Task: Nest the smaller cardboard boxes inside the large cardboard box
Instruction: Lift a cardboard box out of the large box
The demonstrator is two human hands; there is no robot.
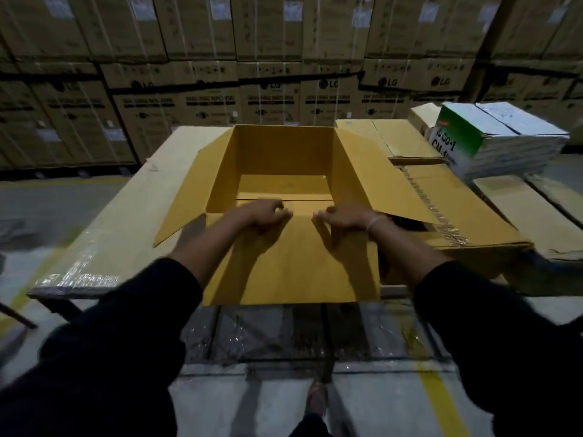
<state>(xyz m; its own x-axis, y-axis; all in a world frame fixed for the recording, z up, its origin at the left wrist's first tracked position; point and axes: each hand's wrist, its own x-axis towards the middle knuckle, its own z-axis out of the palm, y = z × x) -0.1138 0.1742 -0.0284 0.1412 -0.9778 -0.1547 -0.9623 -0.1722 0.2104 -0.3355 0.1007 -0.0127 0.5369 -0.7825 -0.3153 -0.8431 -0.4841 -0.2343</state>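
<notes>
- Dim warehouse, light low and yellowish.
- Back wall hidden by a stack of cartons [202, 58] in tiers, strapped with pale bands, white labels near the tops; "LG" and "WASHING MACHINE" printed on the middle tier.
- Grey concrete floor [56, 200], worn, with a yellow line [441, 402] running diagonally at lower right and a fainter one at far left.
- Table [104, 247] covered in flattened cardboard, front edge wrapped in shiny clear tape.
- Plastic wrap [252, 339], crinkled, over dark slats below the table's near edge.
- White-and-green printed box [492, 137] on cardboard at far right, tilted.
</notes>
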